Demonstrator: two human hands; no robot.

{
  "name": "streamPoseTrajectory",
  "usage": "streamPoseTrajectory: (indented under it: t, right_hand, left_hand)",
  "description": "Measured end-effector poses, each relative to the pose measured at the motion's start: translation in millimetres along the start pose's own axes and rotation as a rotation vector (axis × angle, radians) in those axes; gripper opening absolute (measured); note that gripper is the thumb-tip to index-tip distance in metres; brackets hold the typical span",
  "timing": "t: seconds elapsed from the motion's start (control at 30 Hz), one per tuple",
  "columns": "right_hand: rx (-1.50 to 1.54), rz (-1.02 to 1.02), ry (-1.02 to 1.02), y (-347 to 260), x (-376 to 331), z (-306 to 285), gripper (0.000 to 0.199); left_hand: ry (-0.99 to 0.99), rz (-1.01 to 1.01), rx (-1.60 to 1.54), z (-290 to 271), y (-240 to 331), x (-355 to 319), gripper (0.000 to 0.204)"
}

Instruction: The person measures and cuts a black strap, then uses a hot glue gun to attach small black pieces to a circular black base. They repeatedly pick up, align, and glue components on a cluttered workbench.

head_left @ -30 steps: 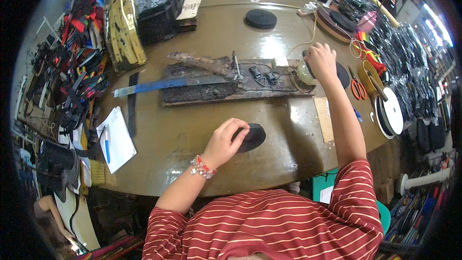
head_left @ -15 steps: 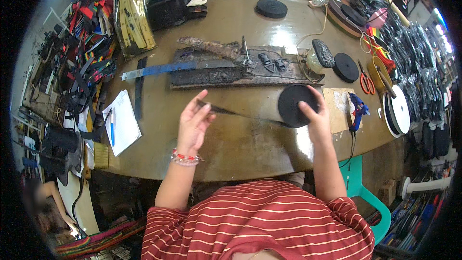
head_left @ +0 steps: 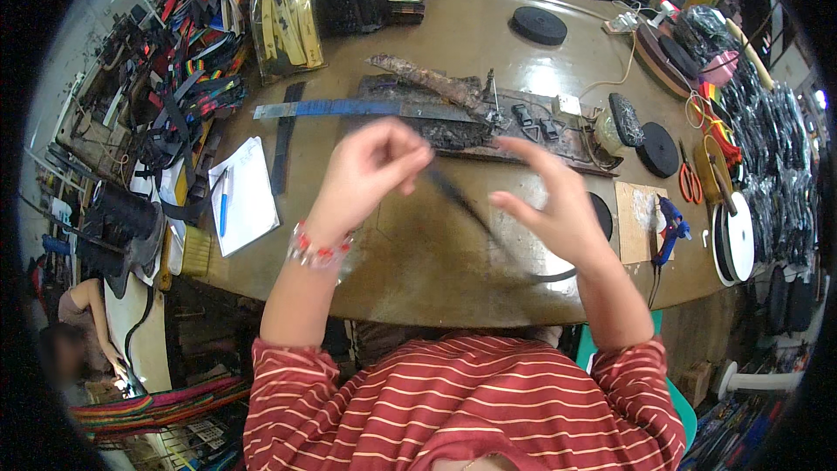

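Note:
My left hand (head_left: 379, 166) is closed on the free end of a black webbing strap (head_left: 475, 216), which runs slantwise down to the right over the table. My right hand (head_left: 554, 201) hangs open, thumb and fingers apart, with nothing between them. Behind its wrist lies the black webbing roll (head_left: 602, 214) on the table, mostly hidden by the hand. Beyond both hands is a dark worn board (head_left: 453, 135) with black plastic buckles (head_left: 534, 125) and a long blue-and-metal ruler (head_left: 323, 109) lying on it.
At the left lie white paper (head_left: 248, 201) and a blue pen (head_left: 224, 205). On the right are a cardboard piece (head_left: 632, 222), blue glue gun (head_left: 670, 227), orange-handled scissors (head_left: 690, 183), a white spool (head_left: 741, 235) and another black roll (head_left: 658, 150). A person (head_left: 87, 314) sits at the far lower left.
My right hand has let go of the webbing roll, which now rests on the table, and opened. My left hand has moved right and up with the strap end. The view has shifted slightly.

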State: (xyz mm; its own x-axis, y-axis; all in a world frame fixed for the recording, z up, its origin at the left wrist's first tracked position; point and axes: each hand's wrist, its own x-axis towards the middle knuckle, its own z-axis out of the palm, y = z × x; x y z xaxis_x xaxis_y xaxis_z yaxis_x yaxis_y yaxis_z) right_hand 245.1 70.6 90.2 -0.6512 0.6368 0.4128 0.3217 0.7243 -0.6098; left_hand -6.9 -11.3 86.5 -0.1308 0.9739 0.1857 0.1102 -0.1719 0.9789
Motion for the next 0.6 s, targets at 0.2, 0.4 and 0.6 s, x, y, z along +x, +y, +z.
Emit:
streamPoseTrajectory:
  t: [0.2,0.4,0.6]
  right_hand:
    - [0.129,0.478,-0.318,11.5,87.7,-45.4,0.023]
    - [-0.142,0.297,-0.276,97.1,121.0,-38.6,0.03]
    - [-0.14,0.346,-0.294,138.2,125.7,-23.1,0.032]
  left_hand:
    - [0.005,0.084,0.237,14.5,-6.2,101.0,0.018]
    - [0.008,0.081,0.608,13.8,-80.3,155.2,0.025]
    - [-0.057,0.02,0.72,9.8,-97.0,172.3,0.028]
